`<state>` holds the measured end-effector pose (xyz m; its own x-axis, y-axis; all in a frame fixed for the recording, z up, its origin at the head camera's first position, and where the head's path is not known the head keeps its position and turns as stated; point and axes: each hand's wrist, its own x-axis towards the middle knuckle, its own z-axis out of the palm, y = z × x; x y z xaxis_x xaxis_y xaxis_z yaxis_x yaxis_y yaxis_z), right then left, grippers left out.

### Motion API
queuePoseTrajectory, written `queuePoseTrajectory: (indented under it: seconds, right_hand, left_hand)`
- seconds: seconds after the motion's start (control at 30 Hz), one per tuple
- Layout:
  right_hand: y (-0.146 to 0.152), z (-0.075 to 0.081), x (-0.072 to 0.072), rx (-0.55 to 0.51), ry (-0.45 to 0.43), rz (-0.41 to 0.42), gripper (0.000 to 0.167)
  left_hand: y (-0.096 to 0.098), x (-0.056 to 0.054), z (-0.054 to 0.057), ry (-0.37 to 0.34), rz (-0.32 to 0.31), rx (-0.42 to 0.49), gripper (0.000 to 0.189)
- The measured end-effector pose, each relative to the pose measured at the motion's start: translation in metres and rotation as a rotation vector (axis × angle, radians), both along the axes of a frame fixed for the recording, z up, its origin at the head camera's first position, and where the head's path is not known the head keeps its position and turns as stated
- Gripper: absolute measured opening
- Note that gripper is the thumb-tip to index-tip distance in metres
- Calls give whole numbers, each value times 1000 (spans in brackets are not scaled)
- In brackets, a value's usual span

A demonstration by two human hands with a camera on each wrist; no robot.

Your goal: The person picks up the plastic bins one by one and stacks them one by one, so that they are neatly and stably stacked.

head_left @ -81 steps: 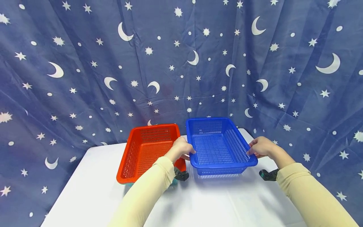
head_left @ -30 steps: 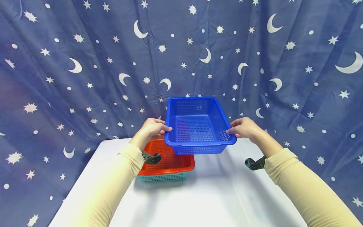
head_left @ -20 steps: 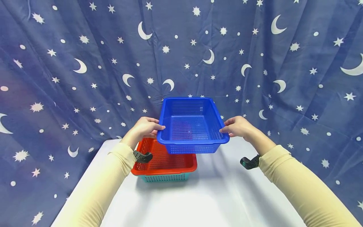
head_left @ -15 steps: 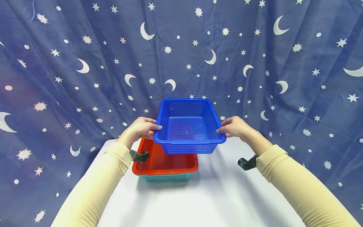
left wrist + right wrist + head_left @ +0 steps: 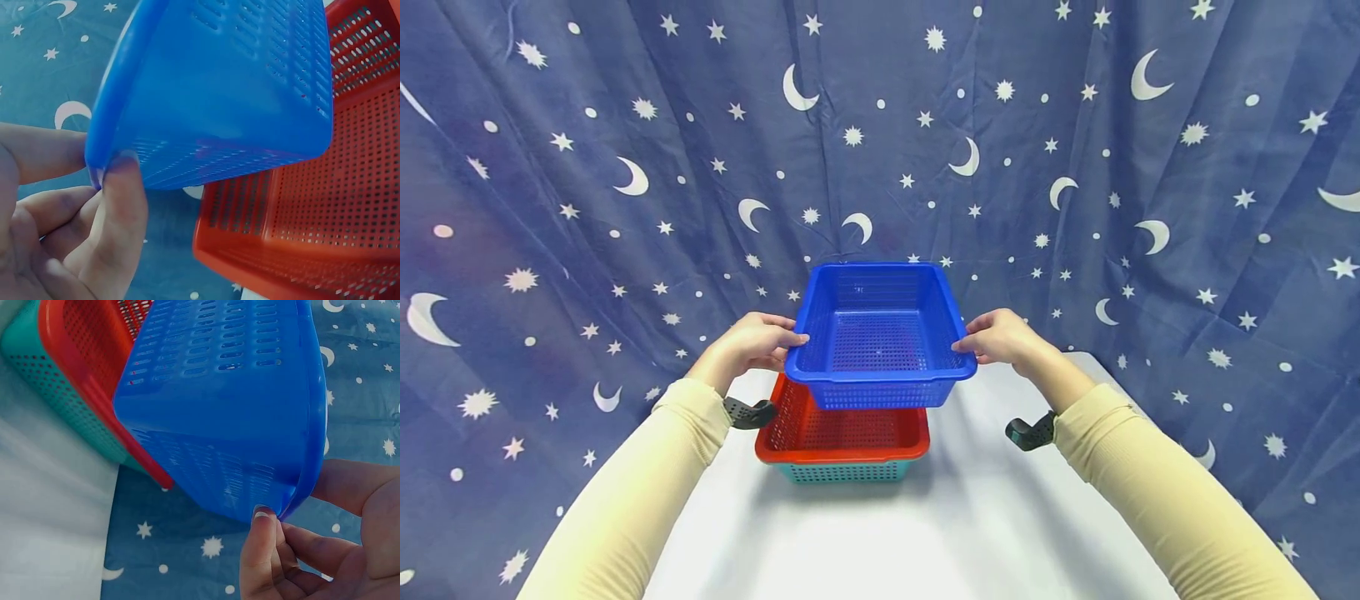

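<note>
Held in the air between both hands is a blue perforated plastic basket [image 5: 880, 342]. My left hand [image 5: 751, 346] pinches its left rim, thumb on one side and fingers on the other, as the left wrist view also shows. The right rim is pinched the same way by my right hand [image 5: 1003, 340]. Directly below hangs no other support; a red basket [image 5: 842, 429] sits underneath, nested in a teal basket [image 5: 846, 472] on the table. The blue basket hides the back part of the red one. In the right wrist view a gap separates the blue basket's base from parts of the red rim.
The white table [image 5: 850, 550] carries the red and teal stack. A dark blue curtain [image 5: 880, 167] with moons and stars hangs close behind and along the sides. Dark wrist straps [image 5: 748, 414] are worn below both sleeves.
Both hands have lifted the blue basket off the table's right side and carried it left, over the red basket. In the last half second it shifted slightly further left relative to the stack.
</note>
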<state>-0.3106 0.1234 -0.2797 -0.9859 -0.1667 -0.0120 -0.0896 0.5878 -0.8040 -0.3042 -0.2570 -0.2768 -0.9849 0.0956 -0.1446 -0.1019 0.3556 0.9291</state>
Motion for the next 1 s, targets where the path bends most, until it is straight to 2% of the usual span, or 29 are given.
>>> queuePoseTrajectory:
  seconds: [0.13, 0.37, 0.67, 0.83, 1.0]
  right_hand:
    - [-11, -2, -2, -2, -4, -7, 52]
    - [-28, -4, -3, 10, 4, 35, 52]
    - [-44, -8, -2, 25, 8, 62, 52]
    - [-49, -15, -2, 42, 7, 55, 54]
    - [-54, -27, -2, 64, 11, 73, 44]
  left_hand:
    - [-11, 3, -1, 2, -8, -20, 65]
    - [-30, 9, -4, -10, 11, -67, 64]
    - [-45, 11, -11, -9, 15, -82, 62]
    - [-47, 11, -22, -11, 17, -78, 59]
    - [-49, 12, -43, -29, 47, -93, 58]
